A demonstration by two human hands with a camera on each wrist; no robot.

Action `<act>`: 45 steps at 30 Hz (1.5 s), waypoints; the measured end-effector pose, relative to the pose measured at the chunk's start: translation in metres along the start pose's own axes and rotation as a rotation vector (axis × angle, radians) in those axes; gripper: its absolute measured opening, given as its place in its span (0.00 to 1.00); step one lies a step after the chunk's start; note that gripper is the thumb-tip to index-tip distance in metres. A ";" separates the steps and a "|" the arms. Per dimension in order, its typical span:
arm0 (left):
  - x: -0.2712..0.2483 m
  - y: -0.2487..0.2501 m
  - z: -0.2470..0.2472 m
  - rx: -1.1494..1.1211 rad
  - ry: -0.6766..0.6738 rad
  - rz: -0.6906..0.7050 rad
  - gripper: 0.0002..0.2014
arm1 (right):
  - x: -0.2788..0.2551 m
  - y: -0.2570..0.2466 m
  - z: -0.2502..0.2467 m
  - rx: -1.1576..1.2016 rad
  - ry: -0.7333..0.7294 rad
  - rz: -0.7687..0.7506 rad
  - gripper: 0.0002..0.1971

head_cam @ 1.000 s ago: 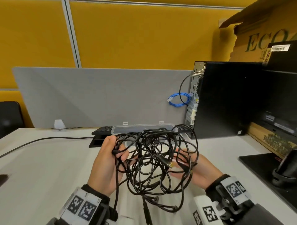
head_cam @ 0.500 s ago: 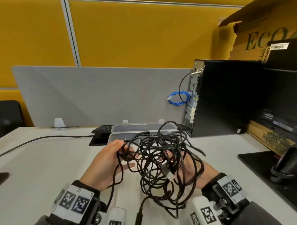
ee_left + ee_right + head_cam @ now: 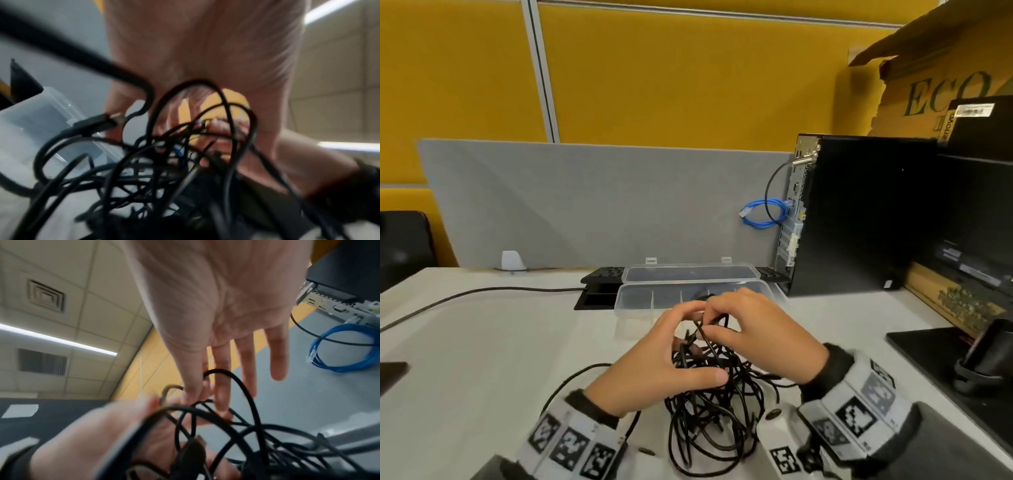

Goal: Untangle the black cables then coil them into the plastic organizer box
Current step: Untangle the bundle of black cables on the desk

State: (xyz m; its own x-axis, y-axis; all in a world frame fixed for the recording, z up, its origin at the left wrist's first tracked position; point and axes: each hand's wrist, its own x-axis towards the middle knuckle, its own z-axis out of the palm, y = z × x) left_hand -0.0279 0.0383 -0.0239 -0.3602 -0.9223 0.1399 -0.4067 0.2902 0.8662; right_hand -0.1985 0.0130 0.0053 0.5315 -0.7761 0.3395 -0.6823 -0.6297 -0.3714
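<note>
Low in the centre of the head view, the black cables (image 3: 709, 407) lie as one knotted heap on the white desk (image 3: 482, 359), loops spilling toward the bottom edge and one strand arcing out to the lower left. Both hands meet over the top of the heap. The left hand (image 3: 661, 363) comes in from the lower left with its thumb laid across the near side of the bundle and its fingers curled up to the peak of the tangle; it appears to be steadying the mass so a strand can be worked free. The right hand (image 3: 760, 339) comes from the lower right, and its thumb and forefinger are pinched together on a single strand at the top of the heap, while its other fingers (image 3: 277, 353) stretch out straight and loose in the right wrist view, kept clear of the loops, probably so they do not snag. A plug end (image 3: 96, 123) pokes out at mid-left of the blurred left wrist view. The plastic organizer box (image 3: 688, 294) sits just behind the hands, above centre, lid tipped back and open; whether anything lies in its divided compartments is hard to tell. So the untangling looks barely begun, with coiling yet to come
</note>
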 end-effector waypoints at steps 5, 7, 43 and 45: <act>0.005 -0.013 0.000 0.133 0.034 -0.040 0.33 | 0.012 0.012 -0.015 0.429 -0.154 0.108 0.06; 0.006 -0.022 -0.004 0.119 0.006 -0.049 0.25 | 0.013 0.017 -0.026 0.455 -0.060 0.105 0.07; 0.011 -0.051 -0.047 -0.181 0.535 0.107 0.04 | 0.004 0.077 -0.044 0.438 0.807 0.280 0.13; 0.012 -0.050 -0.046 -0.199 0.530 0.111 0.04 | -0.003 0.093 -0.046 0.465 0.880 0.378 0.14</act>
State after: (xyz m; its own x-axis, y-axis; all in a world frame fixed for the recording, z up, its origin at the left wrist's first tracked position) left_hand 0.0264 0.0015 -0.0436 0.0994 -0.9058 0.4120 -0.2067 0.3862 0.8990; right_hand -0.2870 -0.0416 0.0095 -0.3519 -0.7429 0.5694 -0.3694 -0.4487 -0.8137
